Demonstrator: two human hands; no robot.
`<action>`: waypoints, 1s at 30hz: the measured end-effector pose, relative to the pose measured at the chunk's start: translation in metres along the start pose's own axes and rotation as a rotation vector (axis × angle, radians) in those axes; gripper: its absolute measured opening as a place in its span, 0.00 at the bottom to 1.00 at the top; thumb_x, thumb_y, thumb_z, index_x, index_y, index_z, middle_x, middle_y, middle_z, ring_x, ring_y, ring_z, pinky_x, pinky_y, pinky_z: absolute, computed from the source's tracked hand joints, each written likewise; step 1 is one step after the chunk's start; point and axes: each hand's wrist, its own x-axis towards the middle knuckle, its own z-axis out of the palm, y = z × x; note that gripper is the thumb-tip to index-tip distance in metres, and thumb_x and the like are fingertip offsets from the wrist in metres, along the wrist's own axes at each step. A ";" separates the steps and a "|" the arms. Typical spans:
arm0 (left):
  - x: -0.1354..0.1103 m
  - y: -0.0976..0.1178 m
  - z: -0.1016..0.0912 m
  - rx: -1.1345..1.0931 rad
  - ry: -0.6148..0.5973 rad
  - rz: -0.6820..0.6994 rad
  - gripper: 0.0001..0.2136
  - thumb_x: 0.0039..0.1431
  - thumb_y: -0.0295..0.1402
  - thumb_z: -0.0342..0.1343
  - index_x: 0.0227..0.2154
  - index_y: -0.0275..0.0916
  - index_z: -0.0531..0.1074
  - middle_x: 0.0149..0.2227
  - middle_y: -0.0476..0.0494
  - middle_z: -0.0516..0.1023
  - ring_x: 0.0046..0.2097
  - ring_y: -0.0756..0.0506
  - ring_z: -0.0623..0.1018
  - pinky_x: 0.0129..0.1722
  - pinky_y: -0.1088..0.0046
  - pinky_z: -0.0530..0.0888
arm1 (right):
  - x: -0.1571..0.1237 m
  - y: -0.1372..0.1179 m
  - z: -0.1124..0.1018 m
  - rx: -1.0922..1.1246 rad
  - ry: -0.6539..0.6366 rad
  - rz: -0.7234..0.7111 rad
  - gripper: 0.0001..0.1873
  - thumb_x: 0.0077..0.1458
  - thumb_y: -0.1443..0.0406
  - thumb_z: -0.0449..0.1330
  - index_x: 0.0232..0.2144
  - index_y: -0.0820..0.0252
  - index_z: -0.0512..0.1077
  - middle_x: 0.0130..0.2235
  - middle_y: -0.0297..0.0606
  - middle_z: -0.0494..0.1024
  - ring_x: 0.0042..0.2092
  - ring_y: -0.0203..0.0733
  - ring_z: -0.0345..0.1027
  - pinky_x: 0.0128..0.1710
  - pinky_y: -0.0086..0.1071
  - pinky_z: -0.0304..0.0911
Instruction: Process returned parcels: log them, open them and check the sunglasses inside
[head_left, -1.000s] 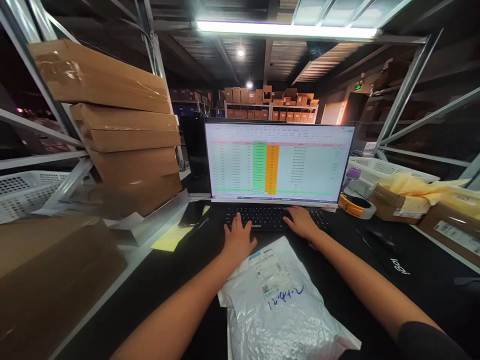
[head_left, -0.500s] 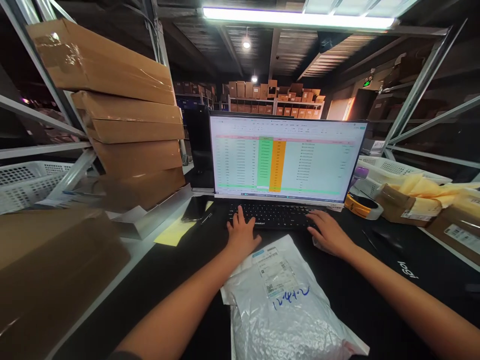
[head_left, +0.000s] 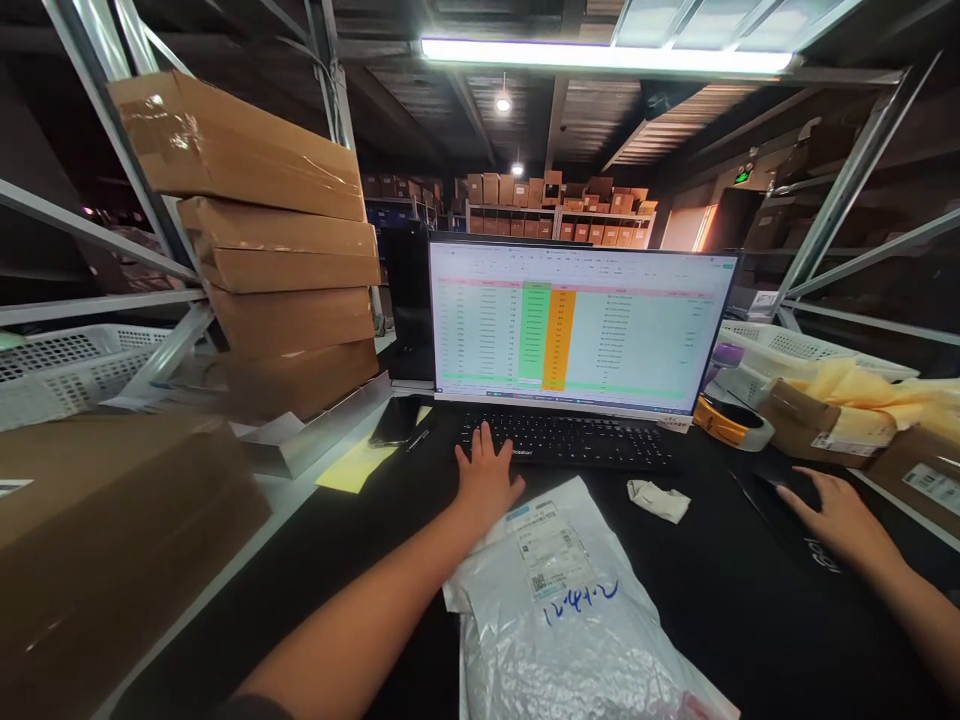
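Under the left hand (head_left: 487, 480) lies a flat black keyboard (head_left: 577, 440).

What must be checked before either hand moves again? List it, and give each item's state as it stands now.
1. Left hand on the keyboard: ok, its fingers rest on the left end.
2. Right hand off the keys: ok, it lies on the black mat to the right.
3. Mouse under the right hand: cannot tell, too dark there.
4. Padded mailer label side up: ok, the label and blue writing face the camera.
5. Monitor on: ok, a spreadsheet shows.
6. Mat between keyboard and right hand bare: not ok, a crumpled paper scrap lies there.
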 end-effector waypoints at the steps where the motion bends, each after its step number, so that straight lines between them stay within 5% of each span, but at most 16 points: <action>1: 0.000 0.000 0.000 0.001 -0.005 -0.003 0.29 0.59 0.42 0.55 0.63 0.41 0.62 0.73 0.27 0.43 0.72 0.28 0.48 0.65 0.37 0.51 | -0.002 0.003 0.007 0.034 0.015 -0.008 0.35 0.51 0.40 0.51 0.51 0.53 0.70 0.51 0.55 0.75 0.59 0.71 0.64 0.58 0.60 0.63; 5: 0.001 0.000 0.001 0.022 -0.014 -0.004 0.30 0.60 0.43 0.54 0.64 0.41 0.61 0.72 0.26 0.42 0.72 0.28 0.50 0.65 0.37 0.51 | -0.003 -0.001 0.019 0.084 0.007 -0.093 0.35 0.50 0.43 0.52 0.53 0.56 0.69 0.54 0.56 0.73 0.60 0.70 0.64 0.60 0.58 0.61; 16: 0.003 -0.002 0.003 0.142 -0.008 0.045 0.29 0.63 0.43 0.49 0.65 0.39 0.60 0.69 0.23 0.55 0.69 0.29 0.57 0.62 0.36 0.56 | -0.004 -0.027 -0.008 -0.020 -0.097 -0.039 0.26 0.53 0.56 0.54 0.52 0.59 0.72 0.54 0.54 0.72 0.55 0.60 0.69 0.57 0.50 0.65; 30: 0.006 -0.002 0.005 0.209 0.000 0.057 0.27 0.64 0.42 0.48 0.64 0.39 0.61 0.68 0.24 0.57 0.68 0.29 0.59 0.61 0.36 0.60 | -0.008 -0.031 -0.013 -0.112 -0.092 -0.012 0.26 0.58 0.55 0.52 0.55 0.58 0.71 0.56 0.46 0.72 0.55 0.52 0.68 0.57 0.45 0.65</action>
